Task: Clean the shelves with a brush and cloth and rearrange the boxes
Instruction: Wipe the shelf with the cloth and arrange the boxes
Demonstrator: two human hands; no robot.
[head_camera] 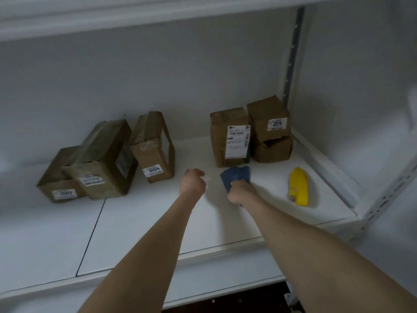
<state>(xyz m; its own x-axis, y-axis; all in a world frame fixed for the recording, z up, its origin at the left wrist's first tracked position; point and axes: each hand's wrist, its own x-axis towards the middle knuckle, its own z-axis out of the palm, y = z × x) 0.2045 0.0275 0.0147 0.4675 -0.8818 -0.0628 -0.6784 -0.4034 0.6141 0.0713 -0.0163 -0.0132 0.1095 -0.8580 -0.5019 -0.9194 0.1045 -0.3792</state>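
Observation:
Both my arms reach over a white shelf [158, 222]. My right hand [240, 192] grips a folded blue cloth [235, 176] pressed on the shelf, just in front of a tall brown box with a shipping label [230, 136]. My left hand [193, 181] hovers beside it with fingers curled and nothing in them. A yellow brush [299, 186] lies on the shelf to the right. Brown boxes stand along the back: one marked 3004 [153, 147], a large one [103, 159], one marked 1002 [58, 177], and two stacked in the right corner [268, 127].
The shelf above [112, 16] overhangs the space. A slotted metal upright [292, 55] runs up the back right corner, and a white side rail [325, 168] bounds the shelf on the right. A seam [90, 238] splits the shelf boards on the left.

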